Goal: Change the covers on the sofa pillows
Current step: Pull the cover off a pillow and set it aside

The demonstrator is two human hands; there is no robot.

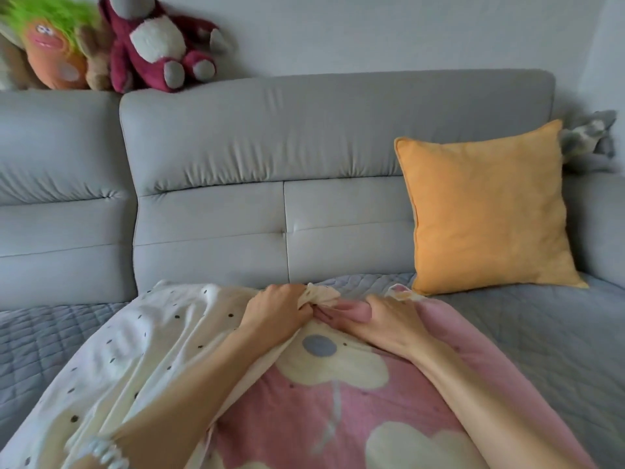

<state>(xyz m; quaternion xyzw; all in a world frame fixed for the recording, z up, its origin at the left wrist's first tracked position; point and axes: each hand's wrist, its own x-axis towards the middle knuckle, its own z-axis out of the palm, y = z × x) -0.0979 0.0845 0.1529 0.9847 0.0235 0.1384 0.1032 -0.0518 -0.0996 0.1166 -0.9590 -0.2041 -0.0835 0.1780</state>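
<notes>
Grey sofa cushions [257, 137] fill the head view, with plush toys [159, 45] perched along the backrest and an orange pillow [487, 211] leaning upright at the right end of the quilted seat cover [558, 333]. In the foreground a pink flowered pillow [321, 401] lies flat on the seat, partly overlapped on its left by a cream dotted cover [142, 340]. The left hand [275, 311] is curled tight round a bunch of cream fabric at the pillow's far edge; the right hand [389, 319] lies on the pink corner just beside it, thumb pinching the fabric, its other fingers hidden. This looks like working a cover's corner at its opening, though whether on or off is unclear. To do it well, I would anchor the pillow with the right hand and draw the cloth evenly, not yanking one seam.
</notes>
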